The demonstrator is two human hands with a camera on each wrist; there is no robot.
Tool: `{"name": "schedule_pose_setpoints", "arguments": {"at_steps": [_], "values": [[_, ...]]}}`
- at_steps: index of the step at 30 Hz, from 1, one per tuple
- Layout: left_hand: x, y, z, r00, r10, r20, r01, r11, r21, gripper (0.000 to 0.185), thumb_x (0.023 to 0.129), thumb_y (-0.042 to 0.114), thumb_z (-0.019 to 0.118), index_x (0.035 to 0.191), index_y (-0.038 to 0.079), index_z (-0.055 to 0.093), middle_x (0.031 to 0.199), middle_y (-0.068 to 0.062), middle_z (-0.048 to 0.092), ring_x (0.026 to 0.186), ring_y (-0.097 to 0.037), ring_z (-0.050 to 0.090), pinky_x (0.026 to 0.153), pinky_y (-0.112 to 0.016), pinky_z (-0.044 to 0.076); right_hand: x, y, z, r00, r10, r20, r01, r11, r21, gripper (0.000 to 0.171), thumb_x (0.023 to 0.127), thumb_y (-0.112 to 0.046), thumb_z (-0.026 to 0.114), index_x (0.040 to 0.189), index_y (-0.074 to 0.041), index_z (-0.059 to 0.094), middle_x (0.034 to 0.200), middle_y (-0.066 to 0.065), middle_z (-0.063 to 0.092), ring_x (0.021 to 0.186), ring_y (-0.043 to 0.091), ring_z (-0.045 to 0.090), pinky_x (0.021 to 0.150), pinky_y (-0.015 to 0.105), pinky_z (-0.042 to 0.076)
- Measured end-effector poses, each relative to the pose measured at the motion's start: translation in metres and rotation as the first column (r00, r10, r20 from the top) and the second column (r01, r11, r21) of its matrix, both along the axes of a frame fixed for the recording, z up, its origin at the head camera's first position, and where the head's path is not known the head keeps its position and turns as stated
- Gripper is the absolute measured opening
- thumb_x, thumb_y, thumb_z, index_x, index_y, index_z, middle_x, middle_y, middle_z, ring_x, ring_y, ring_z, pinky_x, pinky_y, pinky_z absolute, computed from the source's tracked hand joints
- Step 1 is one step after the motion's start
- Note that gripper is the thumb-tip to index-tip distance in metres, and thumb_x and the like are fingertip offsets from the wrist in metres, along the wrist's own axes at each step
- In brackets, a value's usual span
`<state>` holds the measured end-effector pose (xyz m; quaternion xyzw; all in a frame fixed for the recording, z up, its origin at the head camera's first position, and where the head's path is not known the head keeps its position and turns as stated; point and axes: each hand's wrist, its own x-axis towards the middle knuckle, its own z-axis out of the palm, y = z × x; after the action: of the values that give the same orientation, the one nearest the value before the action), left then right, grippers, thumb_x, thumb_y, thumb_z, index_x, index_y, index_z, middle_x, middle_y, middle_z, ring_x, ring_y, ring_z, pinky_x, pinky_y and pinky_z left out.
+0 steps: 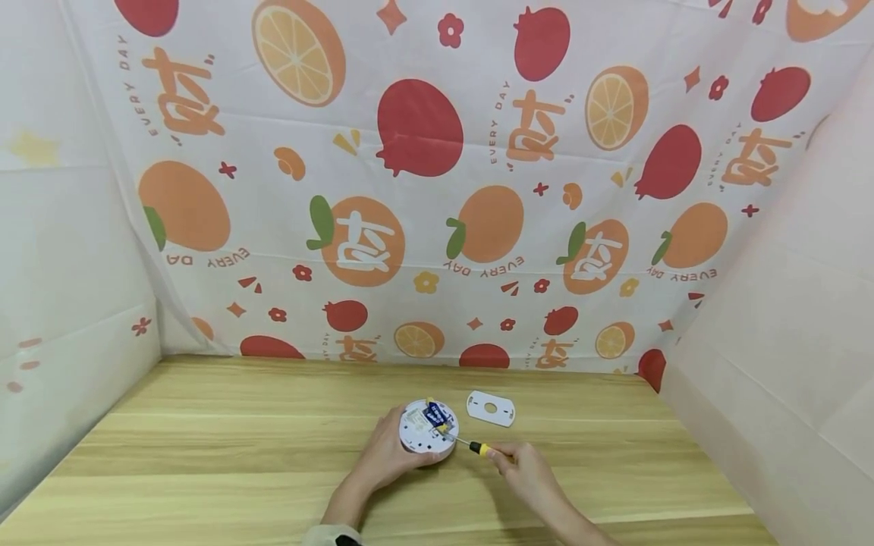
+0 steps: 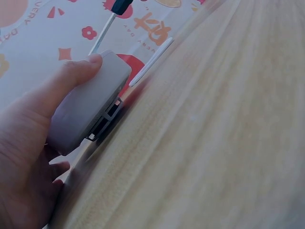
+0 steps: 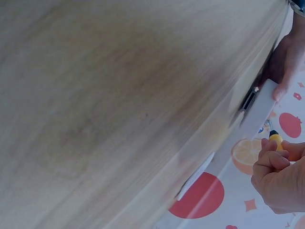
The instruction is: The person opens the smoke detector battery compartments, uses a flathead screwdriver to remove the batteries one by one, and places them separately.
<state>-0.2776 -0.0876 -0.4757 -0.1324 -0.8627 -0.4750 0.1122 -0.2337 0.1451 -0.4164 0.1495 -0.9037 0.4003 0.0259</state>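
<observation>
Closest to us, our right hand (image 1: 529, 469) curls its fingers tight around the handle of a small yellow screwdriver (image 1: 471, 444). Our left hand (image 1: 386, 455) curls around the side of a round white device (image 1: 427, 429), thumb on its rim, and keeps it in place on the wooden bench (image 1: 205, 455). The device sits in the middle of the bench with its back facing up. The thin metal tip reaches into it, close to the blue battery (image 1: 433, 414).

We think the tip could slip and poke our left thumb or scratch the inside, if we push too hard or the device slides.

A little farther back lies a flat white plate (image 1: 491, 407) with a hole, just beside the device but not touching. Behind the bench hangs a fruit cloth (image 1: 437, 189).
</observation>
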Motion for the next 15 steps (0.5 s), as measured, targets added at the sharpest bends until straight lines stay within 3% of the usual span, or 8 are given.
{"name": "schedule_pose_setpoints", "arguments": {"at_steps": [7,11,15], "values": [[0.002,0.002,-0.001,0.998,0.043,0.053,-0.042,0.999,-0.013,0.111,0.057,0.047,0.082,0.137,-0.007,0.028,0.133,-0.027,0.038,0.122,-0.042,0.035,0.1,-0.055,0.028,0.004,0.002,0.006,1.0,-0.003,0.013,0.003,1.0,-0.009,0.024,0.088,-0.016,0.061,0.098,0.005,0.068,0.057,-0.002,0.049,0.041,0.003,0.029,0.035,0.014,0.021],[0.003,0.001,-0.001,0.997,0.032,0.069,-0.036,0.998,0.056,0.114,0.057,0.043,0.084,0.139,-0.008,0.023,0.135,-0.028,0.035,0.123,-0.042,0.033,0.101,-0.054,0.027,0.004,0.004,0.01,1.0,-0.012,0.014,0.012,1.0,-0.023,0.024,0.089,-0.015,0.06,0.097,0.006,0.067,0.061,0.001,0.053,0.044,0.005,0.033,0.037,0.017,0.026],[0.004,-0.002,0.001,0.997,-0.007,0.077,-0.004,0.99,0.138,0.108,0.06,0.027,0.084,0.138,-0.01,0.02,0.136,-0.029,0.032,0.125,-0.043,0.03,0.103,-0.054,0.022,-0.003,0.007,0.012,0.998,-0.066,0.003,0.066,0.997,-0.051,0.017,0.089,-0.013,0.057,0.088,0.002,0.066,0.064,0.0,0.052,0.051,0.008,0.038,0.042,0.019,0.031]]}}
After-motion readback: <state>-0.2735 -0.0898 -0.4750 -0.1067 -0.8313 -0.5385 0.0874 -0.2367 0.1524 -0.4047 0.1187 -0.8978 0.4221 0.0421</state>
